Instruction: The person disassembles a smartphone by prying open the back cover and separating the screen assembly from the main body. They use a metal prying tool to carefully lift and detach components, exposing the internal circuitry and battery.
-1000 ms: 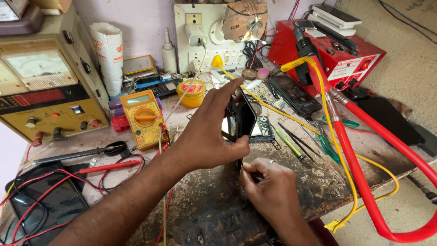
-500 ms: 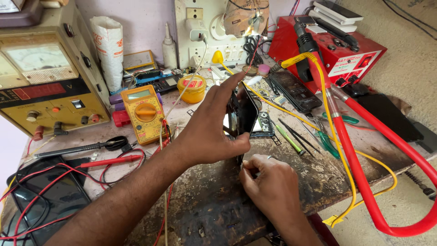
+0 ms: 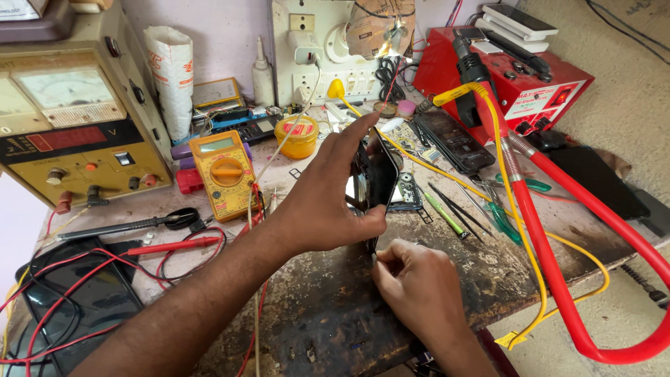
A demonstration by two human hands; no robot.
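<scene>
My left hand (image 3: 328, 202) grips a black mobile phone (image 3: 377, 178) and holds it upright on its edge above the worn workbench (image 3: 314, 307), fingers wrapped over the top and side. My right hand (image 3: 415, 290) sits just below the phone's lower end, its fingers pinched together on a thin tool or part that is too small to make out. An opened phone body (image 3: 405, 192) lies flat right behind the held phone.
A yellow multimeter (image 3: 223, 171) with red and black probes (image 3: 167, 234) lies left. A bench power supply (image 3: 70, 132) stands far left. A red station (image 3: 516, 77), a thick red hose (image 3: 558, 265), yellow wire (image 3: 516, 230), tweezers and screwdrivers (image 3: 453, 209) crowd the right side.
The view has shifted slightly. My left hand keeps holding the phone upright, and my right hand stays at its lower end with only small finger movement.
</scene>
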